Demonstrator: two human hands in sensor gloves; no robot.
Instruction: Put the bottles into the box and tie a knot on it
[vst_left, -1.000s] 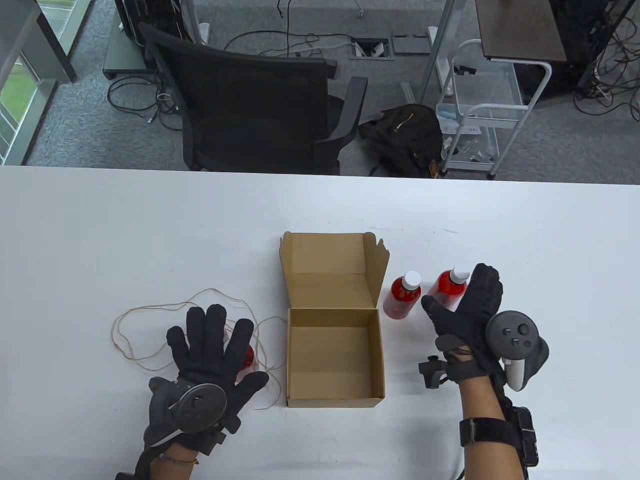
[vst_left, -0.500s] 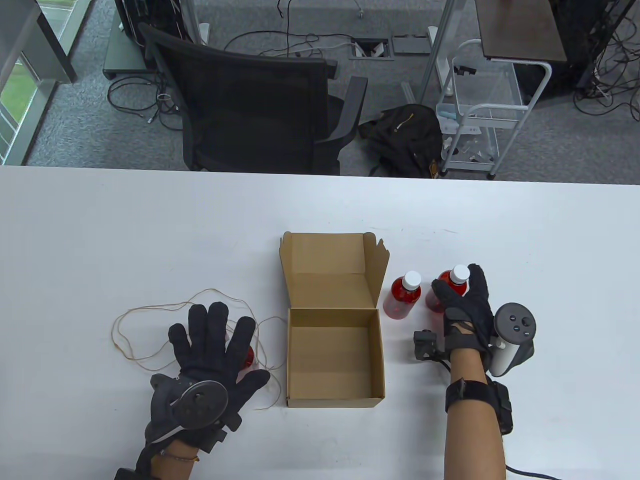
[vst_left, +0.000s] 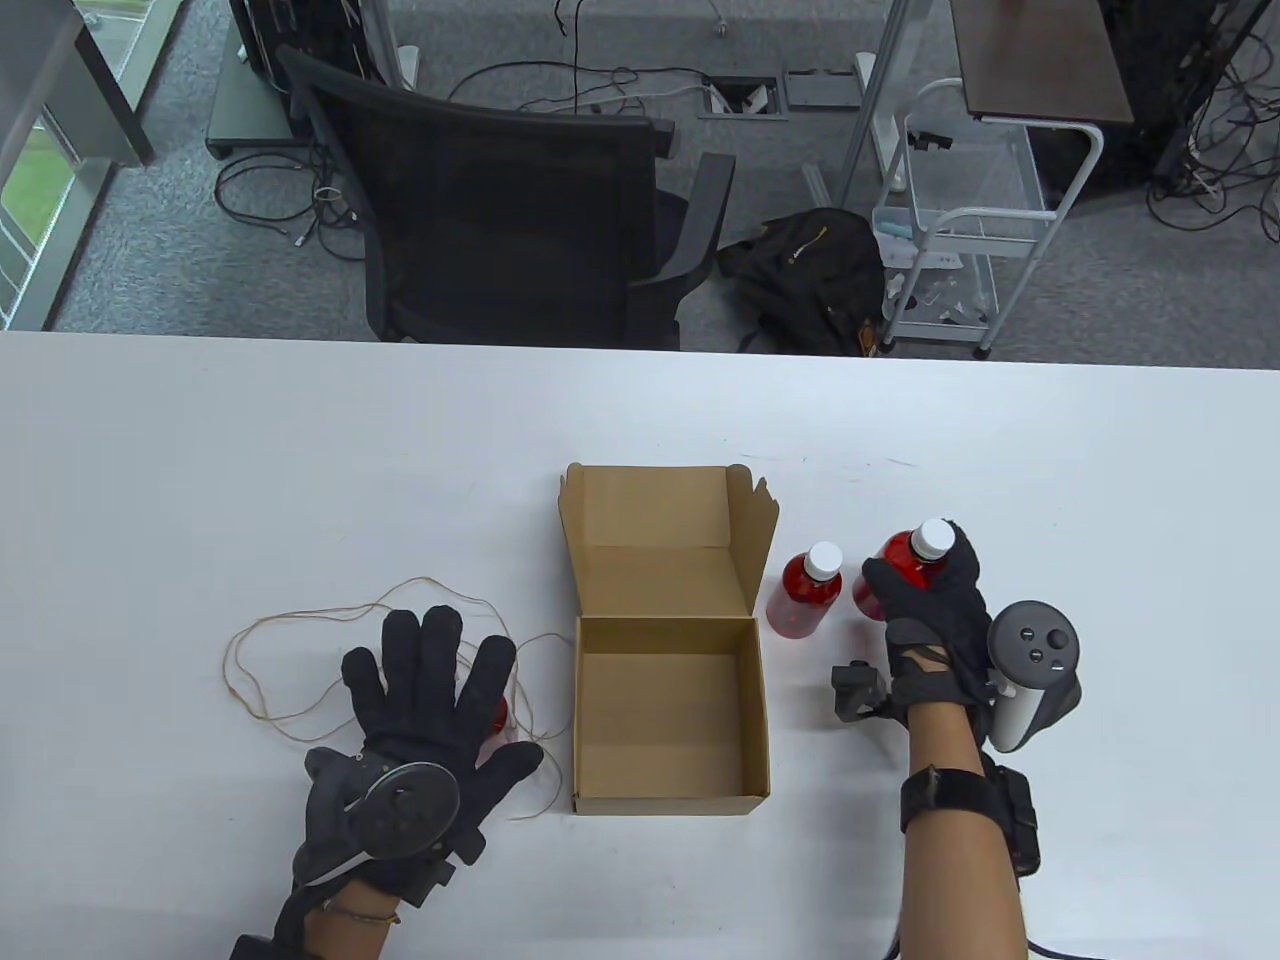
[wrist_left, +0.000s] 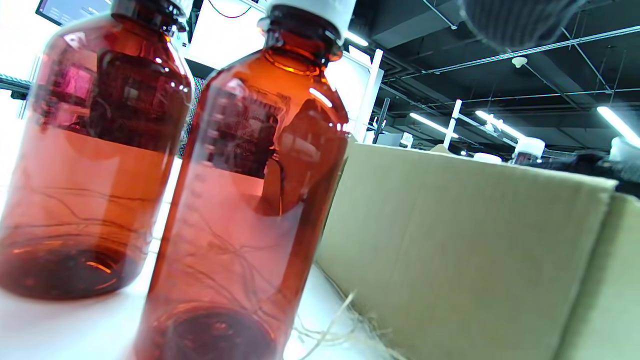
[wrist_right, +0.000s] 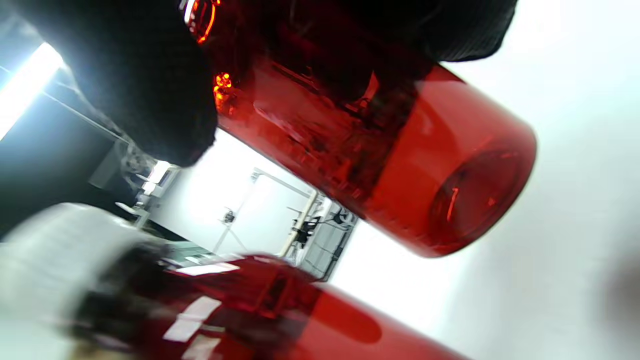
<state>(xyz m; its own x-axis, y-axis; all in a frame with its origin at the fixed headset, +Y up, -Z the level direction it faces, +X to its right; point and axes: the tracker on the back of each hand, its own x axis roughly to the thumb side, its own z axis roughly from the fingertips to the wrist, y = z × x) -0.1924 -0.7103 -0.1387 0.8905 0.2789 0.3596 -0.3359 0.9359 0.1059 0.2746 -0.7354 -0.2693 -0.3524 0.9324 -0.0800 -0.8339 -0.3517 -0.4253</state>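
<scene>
An open cardboard box (vst_left: 668, 790) stands mid-table with its lid folded back. Right of it a red bottle with a white cap (vst_left: 805, 596) stands upright. My right hand (vst_left: 920, 578) grips a second red bottle (vst_left: 903, 556) beside it; in the right wrist view this bottle (wrist_right: 400, 165) is tilted with its base off the table, the standing bottle (wrist_right: 225, 310) below it. My left hand (vst_left: 430, 675) hovers with fingers spread over two more red bottles (wrist_left: 95, 150) (wrist_left: 250, 200), of which only a red sliver (vst_left: 498, 712) shows from above. Thin string (vst_left: 262, 655) loops around them.
The string's end (wrist_left: 330, 330) lies against the box's left wall (wrist_left: 450, 250). Behind the table's far edge stand a black office chair (vst_left: 500, 200), a backpack (vst_left: 810, 270) and a white cart (vst_left: 960, 220).
My right hand closed round the right-hand bottle and raised it a little, tilting it. The left hand stayed spread over its bottles, shifting only slightly.
</scene>
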